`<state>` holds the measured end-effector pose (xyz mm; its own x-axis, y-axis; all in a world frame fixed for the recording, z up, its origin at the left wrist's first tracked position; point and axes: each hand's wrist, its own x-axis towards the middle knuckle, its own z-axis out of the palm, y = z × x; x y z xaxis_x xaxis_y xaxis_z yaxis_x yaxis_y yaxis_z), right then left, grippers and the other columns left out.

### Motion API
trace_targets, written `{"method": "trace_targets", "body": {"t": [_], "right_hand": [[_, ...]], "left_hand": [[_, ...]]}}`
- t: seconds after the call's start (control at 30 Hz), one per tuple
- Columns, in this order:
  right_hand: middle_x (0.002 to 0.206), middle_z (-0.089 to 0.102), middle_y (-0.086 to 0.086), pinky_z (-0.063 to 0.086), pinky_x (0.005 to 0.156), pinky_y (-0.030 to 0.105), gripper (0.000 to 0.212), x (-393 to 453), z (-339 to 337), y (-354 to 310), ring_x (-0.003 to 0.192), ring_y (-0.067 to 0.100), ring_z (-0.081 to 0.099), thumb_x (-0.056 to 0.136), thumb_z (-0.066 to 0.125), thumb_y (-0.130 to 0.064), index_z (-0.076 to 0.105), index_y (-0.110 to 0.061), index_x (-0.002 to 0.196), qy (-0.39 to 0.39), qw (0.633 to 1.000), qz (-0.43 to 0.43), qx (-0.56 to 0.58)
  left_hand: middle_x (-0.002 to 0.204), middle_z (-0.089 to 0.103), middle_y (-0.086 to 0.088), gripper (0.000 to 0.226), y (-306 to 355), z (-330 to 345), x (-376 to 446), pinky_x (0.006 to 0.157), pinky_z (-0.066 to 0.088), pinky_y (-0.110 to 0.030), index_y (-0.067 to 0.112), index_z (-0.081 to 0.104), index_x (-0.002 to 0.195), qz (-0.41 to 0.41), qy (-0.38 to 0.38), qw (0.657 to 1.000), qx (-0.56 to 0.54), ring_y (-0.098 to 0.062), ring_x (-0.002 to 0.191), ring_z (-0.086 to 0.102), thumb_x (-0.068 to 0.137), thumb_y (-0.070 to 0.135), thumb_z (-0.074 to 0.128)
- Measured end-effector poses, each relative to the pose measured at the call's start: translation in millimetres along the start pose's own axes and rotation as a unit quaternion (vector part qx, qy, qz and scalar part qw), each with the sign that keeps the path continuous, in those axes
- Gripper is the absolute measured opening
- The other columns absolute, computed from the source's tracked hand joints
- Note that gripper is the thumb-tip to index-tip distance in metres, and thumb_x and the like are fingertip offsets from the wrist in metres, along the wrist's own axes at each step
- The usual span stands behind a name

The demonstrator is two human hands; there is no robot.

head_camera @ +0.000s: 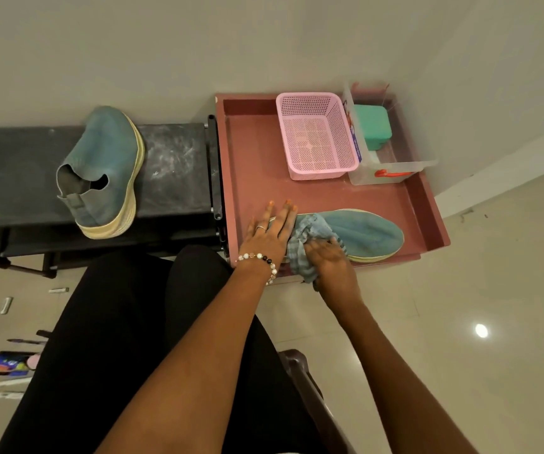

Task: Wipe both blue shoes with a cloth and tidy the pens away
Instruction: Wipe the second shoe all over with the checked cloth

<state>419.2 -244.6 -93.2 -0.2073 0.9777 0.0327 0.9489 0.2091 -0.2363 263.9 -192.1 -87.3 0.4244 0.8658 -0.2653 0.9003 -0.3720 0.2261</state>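
One blue shoe (367, 232) lies on its side in the reddish tray (254, 165), toe pointing right. My left hand (269, 232) rests flat on its heel end with straight fingers. My right hand (331, 262) grips a bunched blue-grey cloth (306, 240) pressed against the shoe's middle. The other blue shoe (105, 172) stands on the black bench (172, 168) to the left, untouched. Several pens (5, 358) and caps lie scattered on the floor at the lower left.
A pink mesh basket (316, 136) and a clear plastic box (391, 165) holding a green case (372, 126) stand at the tray's back. My black-clad legs fill the lower middle. A dark chair edge (300, 365) shows beside them. Pale tiled floor lies to the right.
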Motion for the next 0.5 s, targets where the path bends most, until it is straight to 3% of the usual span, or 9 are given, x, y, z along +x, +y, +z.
{"method": "trace_targets", "body": {"t": [0.1, 0.2, 0.3, 0.4, 0.5], "right_hand": [[0.109, 0.067, 0.022, 0.033, 0.101, 0.057, 0.068, -9.9, 10.0, -17.4, 0.106, 0.035, 0.063, 0.043, 0.080, 0.012, 0.065, 0.005, 0.109, 0.045, 0.991, 0.119, -0.031], [0.110, 0.063, 0.031, 0.047, 0.095, 0.054, 0.055, 8.8, 20.9, -60.0, 0.112, 0.044, 0.057, 0.055, 0.078, 0.011, 0.062, 0.013, 0.108, 0.039, 0.967, 0.248, 0.045], [0.101, 0.064, 0.032, 0.053, 0.087, 0.052, 0.051, 17.5, 24.9, -67.7, 0.107, 0.046, 0.058, 0.050, 0.082, 0.006, 0.063, 0.013, 0.097, 0.026, 0.980, 0.183, 0.076], [0.117, 0.062, 0.025, 0.038, 0.100, 0.053, 0.079, -2.7, 14.5, -28.9, 0.115, 0.041, 0.056, 0.036, 0.088, 0.005, 0.062, 0.007, 0.111, -0.009, 0.995, 0.064, 0.074], [0.117, 0.064, 0.022, 0.040, 0.096, 0.054, 0.080, -16.6, -1.7, 20.2, 0.109, 0.039, 0.061, 0.038, 0.086, 0.008, 0.064, 0.003, 0.114, -0.019, 0.999, 0.016, 0.046]], "left_hand": [[0.159, -0.020, 0.004, 0.083, 2.4, 4.2, 0.6, 0.119, 0.007, -0.048, 0.019, -0.017, 0.151, 0.001, 0.015, 1.000, 0.004, -0.030, 0.146, -0.016, 0.094, -0.002, 0.040], [0.159, -0.019, 0.006, 0.078, 2.3, 9.0, 4.1, 0.118, 0.009, -0.051, 0.020, -0.015, 0.151, -0.007, 0.007, 1.000, 0.004, -0.035, 0.146, -0.015, 0.097, 0.003, 0.038], [0.158, -0.022, 0.008, 0.078, 1.5, 9.2, 6.0, 0.118, 0.011, -0.054, 0.022, -0.016, 0.151, -0.011, -0.015, 1.000, -0.002, -0.035, 0.145, -0.017, 0.099, 0.013, 0.041], [0.157, -0.025, 0.007, 0.085, 2.7, 6.2, 4.0, 0.118, 0.009, -0.054, 0.021, -0.021, 0.150, -0.011, -0.022, 1.000, 0.017, -0.036, 0.144, -0.020, 0.096, 0.010, 0.045], [0.156, -0.028, 0.008, 0.094, 4.4, 6.5, 2.3, 0.118, 0.007, -0.054, 0.021, -0.024, 0.148, -0.015, -0.009, 0.999, 0.042, -0.035, 0.145, -0.019, 0.092, 0.005, 0.049]]}}
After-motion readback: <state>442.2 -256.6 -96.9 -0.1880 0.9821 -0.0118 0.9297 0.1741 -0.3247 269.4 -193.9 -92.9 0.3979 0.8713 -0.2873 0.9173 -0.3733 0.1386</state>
